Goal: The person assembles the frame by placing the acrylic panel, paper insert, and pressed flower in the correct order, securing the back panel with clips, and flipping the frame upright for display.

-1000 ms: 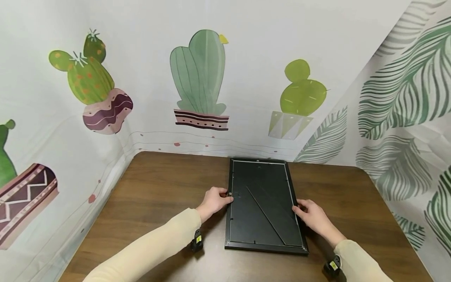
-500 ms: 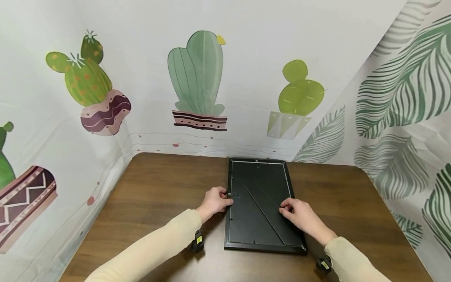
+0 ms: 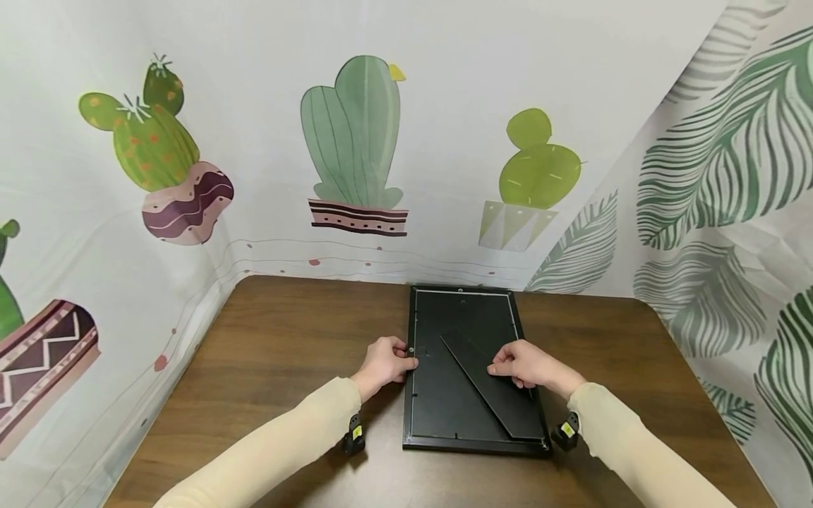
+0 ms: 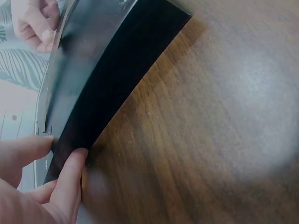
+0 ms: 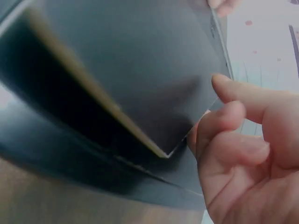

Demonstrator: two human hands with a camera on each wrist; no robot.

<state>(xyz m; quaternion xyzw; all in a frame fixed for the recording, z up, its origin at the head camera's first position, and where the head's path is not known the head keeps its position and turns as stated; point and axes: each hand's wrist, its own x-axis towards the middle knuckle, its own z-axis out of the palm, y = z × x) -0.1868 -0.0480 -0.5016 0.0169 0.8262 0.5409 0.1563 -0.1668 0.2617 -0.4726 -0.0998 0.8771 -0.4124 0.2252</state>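
Note:
A black picture frame point(image 3: 438, 409) lies back side up on the table, its far edge near the wall cloth. My left hand point(image 3: 384, 368) grips its left edge, thumb on the back and fingers against the outer side point(image 4: 112, 79), as the left wrist view shows. With my right hand point(image 3: 530, 367) I pinch the edge of the easel stand point(image 3: 502, 406), the long slanted flap on the frame's back. Its free edge is raised off the backing, and a dark gap shows beneath the stand point(image 5: 135, 60) in the right wrist view.
The brown wooden table point(image 3: 286, 331) extends on both sides of the frame. White cloth point(image 3: 444, 141) printed with cacti and leaves hangs behind the table and at its sides. Each wrist wears a small black camera point(image 3: 353, 439).
My right hand has moved left from the frame's right edge onto the stand and lifted its edge slightly. The left hand keeps its grip in the same place.

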